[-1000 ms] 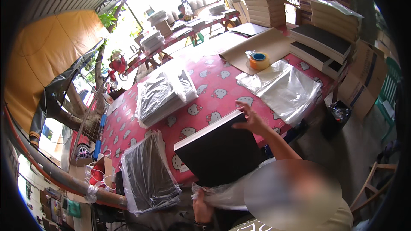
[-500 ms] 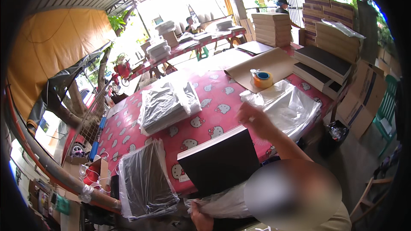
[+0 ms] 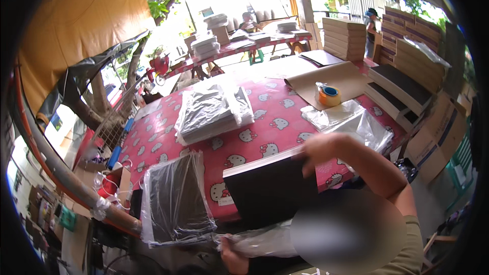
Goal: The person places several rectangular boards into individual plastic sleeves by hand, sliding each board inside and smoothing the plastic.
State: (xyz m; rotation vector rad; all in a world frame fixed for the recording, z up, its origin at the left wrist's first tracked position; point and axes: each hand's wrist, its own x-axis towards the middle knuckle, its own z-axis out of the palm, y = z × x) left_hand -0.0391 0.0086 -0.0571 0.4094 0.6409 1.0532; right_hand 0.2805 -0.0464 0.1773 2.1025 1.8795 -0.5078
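A thick black-covered book with pale page edges stands tilted at the table's near edge. Around its upper right corner my right hand is closed, one finger down over the black cover. Lower down, my left hand grips the end of a clear plastic bag, which stretches right below the book. A blurred patch hides the bag's other end. Just left of the book lies a black book in a clear plastic bag. Farther back sits a stack of plastic-wrapped black books.
The table has a pink patterned cover. Clear plastic bags, a tape roll and brown paper lie at the right. Black books and brown stacks stand beyond. A metal pipe runs along the left.
My right hand has come down from above the table onto the book's upper right corner. My left hand still holds the bag. The whole view has shifted slightly.
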